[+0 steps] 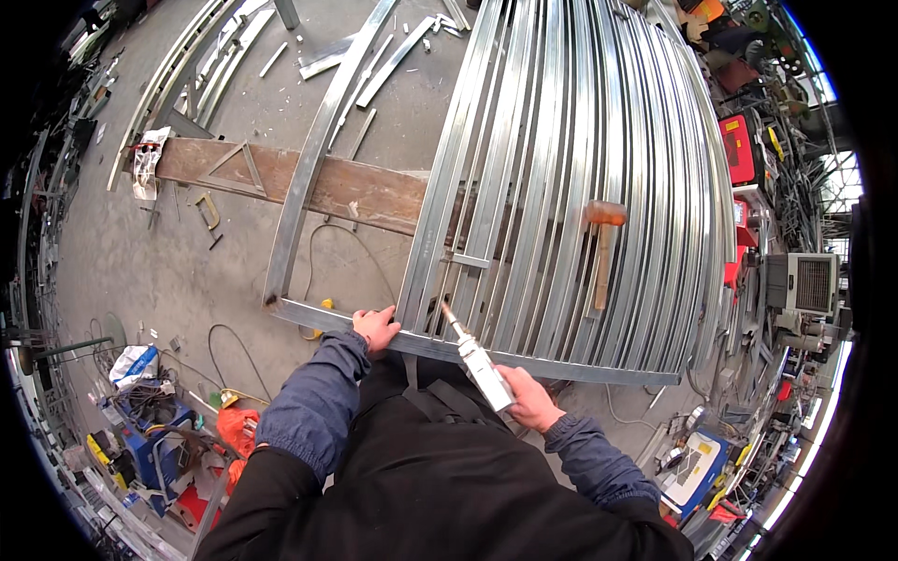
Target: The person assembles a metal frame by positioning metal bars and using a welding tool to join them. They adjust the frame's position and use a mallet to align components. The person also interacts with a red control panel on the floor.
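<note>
My right hand (531, 400) is closed around a white handheld welding gun (484, 372) with a slim copper-coloured nozzle. Its tip points away from me, over the near left part of a silver metal frame (561, 168). That frame is made of long, closely spaced square tubes joined to a crosswise front tube (524, 360). At the corner beside the first long tube, my left hand (377, 328) grips the front tube, its fingers bent over the metal. A short metal crosspiece (470, 261) lies between two tubes beyond the nozzle. Farther right, a mallet (605, 215) with an orange-brown head rests on the tubes.
A brown wooden plank (365, 194) runs beneath the frame, with a triangular metal piece (245, 170) on it. A clamp (208, 212), cables and metal offcuts (398, 64) lie on the concrete floor. Blue equipment (154, 439) stands at lower left, red machines (739, 150) at right.
</note>
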A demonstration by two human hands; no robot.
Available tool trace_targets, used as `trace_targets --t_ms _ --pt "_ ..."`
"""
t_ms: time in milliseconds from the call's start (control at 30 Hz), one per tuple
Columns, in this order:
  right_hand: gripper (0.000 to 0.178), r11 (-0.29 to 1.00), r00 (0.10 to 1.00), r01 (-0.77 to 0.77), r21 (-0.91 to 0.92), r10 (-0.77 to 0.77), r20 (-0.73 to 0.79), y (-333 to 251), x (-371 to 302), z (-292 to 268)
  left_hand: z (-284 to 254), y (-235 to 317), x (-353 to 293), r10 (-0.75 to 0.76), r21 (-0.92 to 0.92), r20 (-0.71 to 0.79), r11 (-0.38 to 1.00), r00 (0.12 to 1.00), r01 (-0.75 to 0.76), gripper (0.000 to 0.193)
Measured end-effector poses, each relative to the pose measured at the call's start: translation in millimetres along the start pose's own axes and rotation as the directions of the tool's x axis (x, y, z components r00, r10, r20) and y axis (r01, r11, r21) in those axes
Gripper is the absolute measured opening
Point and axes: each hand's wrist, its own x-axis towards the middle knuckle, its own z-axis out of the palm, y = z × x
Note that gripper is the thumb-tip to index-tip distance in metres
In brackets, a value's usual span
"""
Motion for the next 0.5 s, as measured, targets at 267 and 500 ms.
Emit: trace_targets --t_ms 267,500 --pt "0.069 0.998 0.968 -0.062 -0.017 0.065 0.242 4 11 26 -21 15 -2 -0.038 -0.012 0.091 0.999 0.995 0.039 0.061" --pt "0.066 0.994 0.957 -0.107 -0.014 0.107 0.271 -7 9 25 -33 18 -3 -0.036 -0.032 0.152 0.999 0.988 0.042 0.072"
